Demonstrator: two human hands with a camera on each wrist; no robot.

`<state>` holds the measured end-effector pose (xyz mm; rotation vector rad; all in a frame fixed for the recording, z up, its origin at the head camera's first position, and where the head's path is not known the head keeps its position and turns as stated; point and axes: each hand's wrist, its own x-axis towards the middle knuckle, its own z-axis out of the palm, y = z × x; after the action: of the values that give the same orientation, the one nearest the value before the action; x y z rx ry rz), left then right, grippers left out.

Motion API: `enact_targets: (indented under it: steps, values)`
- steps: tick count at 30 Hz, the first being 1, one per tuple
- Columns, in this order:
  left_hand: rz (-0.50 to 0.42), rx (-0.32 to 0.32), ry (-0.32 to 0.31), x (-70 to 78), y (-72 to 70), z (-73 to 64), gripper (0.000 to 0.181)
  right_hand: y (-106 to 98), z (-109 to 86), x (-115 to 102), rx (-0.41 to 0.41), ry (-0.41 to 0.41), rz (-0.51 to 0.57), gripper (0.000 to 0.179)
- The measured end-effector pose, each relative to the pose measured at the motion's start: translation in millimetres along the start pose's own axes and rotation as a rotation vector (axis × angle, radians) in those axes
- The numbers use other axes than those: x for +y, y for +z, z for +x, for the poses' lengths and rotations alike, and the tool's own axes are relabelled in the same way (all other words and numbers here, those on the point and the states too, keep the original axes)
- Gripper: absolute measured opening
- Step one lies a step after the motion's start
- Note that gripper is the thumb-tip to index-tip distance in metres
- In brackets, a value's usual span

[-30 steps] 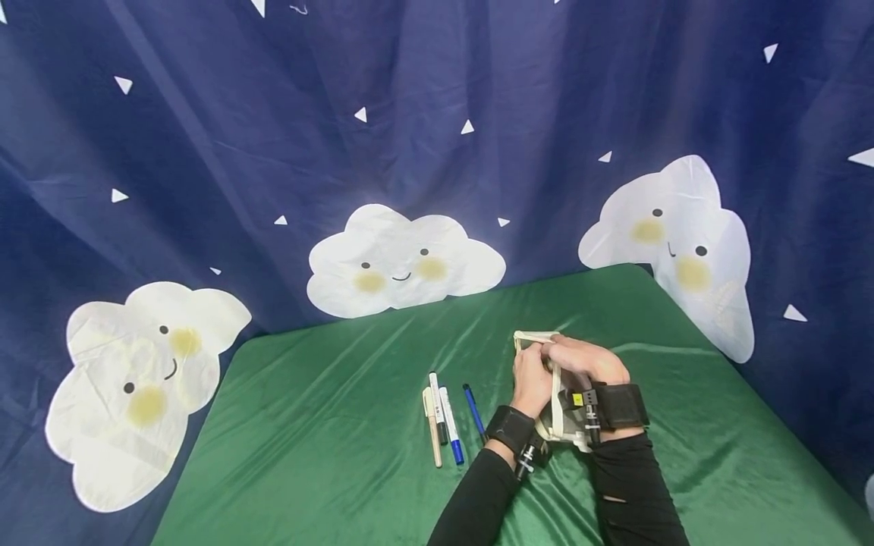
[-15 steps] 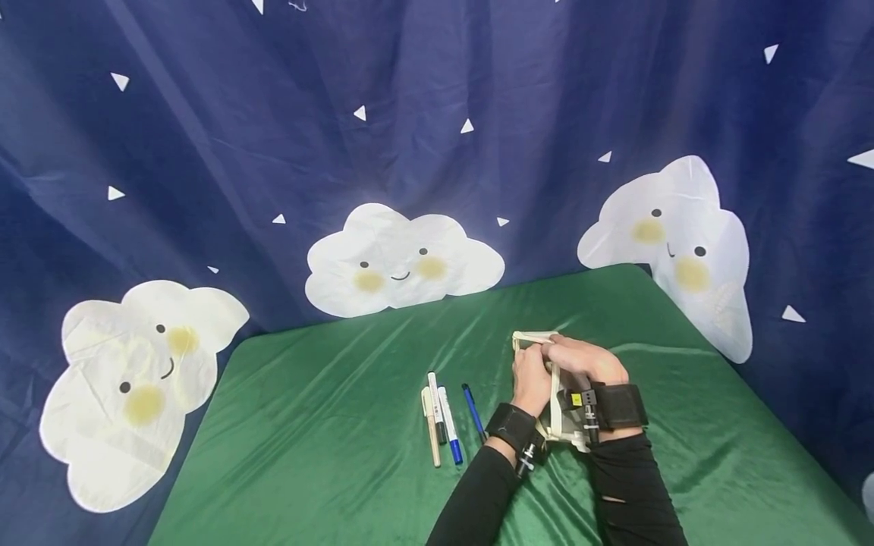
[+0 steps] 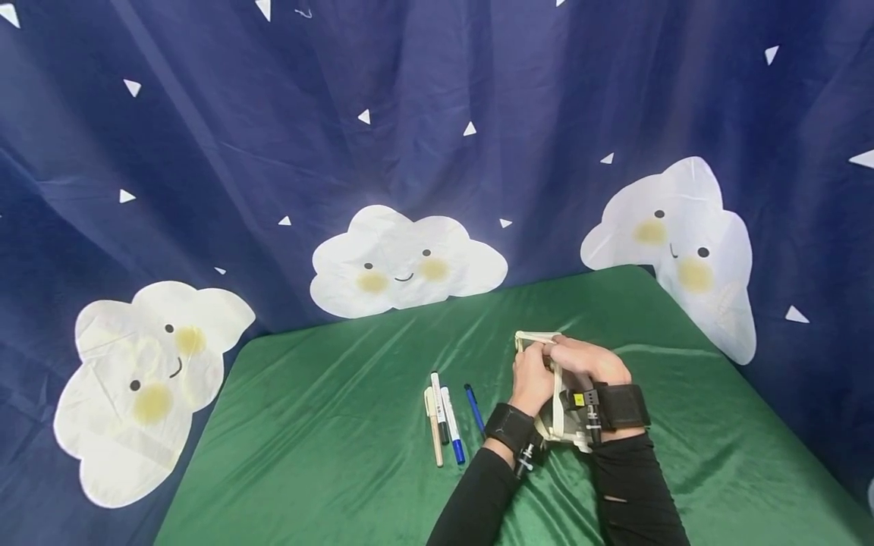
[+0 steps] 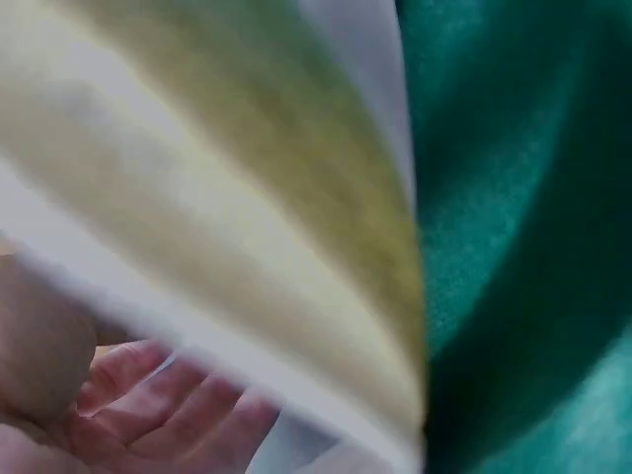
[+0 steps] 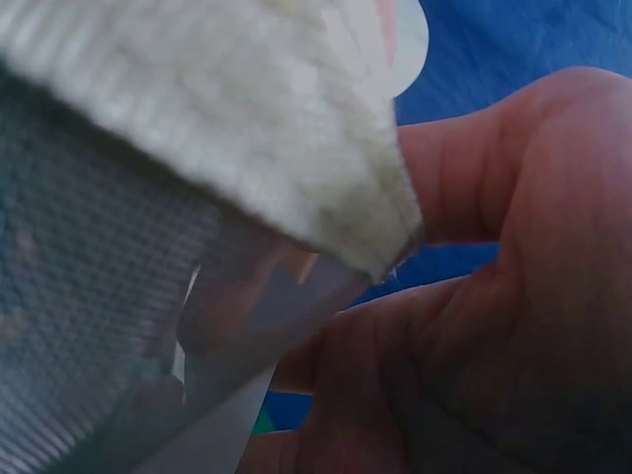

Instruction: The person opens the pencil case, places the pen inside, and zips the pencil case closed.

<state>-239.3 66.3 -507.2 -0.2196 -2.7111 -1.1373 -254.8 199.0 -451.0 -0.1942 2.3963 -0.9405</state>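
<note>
Both hands are on a see-through mesh pouch (image 3: 558, 402) with cream fabric edging, on the right side of the table. My left hand (image 3: 531, 378) grips its left side near the far end. My right hand (image 3: 589, 361) reaches over the top from the right, its fingertips close to those of the left. In the right wrist view, the thumb and fingers of the right hand (image 5: 553, 267) close around a corner of the cream edging, beside grey mesh (image 5: 89, 267). Blurred cream edging (image 4: 197, 217) fills much of the left wrist view, with curled fingers (image 4: 178, 415) below it. The pouch's far interior is hidden by the hands.
Left of the hands lie a beige marker (image 3: 434, 428), a white marker with a black end (image 3: 437, 394) and one with a blue end (image 3: 453, 426). A blue pen (image 3: 473, 409) lies by the left wrist. Green cloth (image 3: 328, 425) covers the table, before a navy curtain (image 3: 410, 159).
The head view has shifted very slightly. Both hands keep their hold on the pouch in nearly the same place, and the pens have stayed put.
</note>
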Motion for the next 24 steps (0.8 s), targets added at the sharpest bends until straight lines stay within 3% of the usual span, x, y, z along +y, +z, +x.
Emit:
enact_targets:
  steps: [5, 10, 15, 24]
  values:
    - [-0.11, -0.048, -0.057, 1.8, -7.3, -1.0, 0.02, -0.7, 0.6, -1.5, 0.006, -0.015, -0.011, 0.078]
    - [-0.14, -0.069, -0.104, 4.5, -15.1, -3.4, 0.025, -0.2, 1.1, -1.7, 0.007, -0.026, -0.03, 0.076]
    - [-0.108, -0.073, -0.136, 7.4, -25.1, -6.4, 0.023, -0.2, 1.0, -2.2, -0.002, -0.027, -0.024, 0.08]
    - [0.033, -0.054, -0.125, 8.9, -49.2, -9.7, 0.015, -0.1, -0.1, -0.8, -0.028, 0.022, 0.053, 0.075]
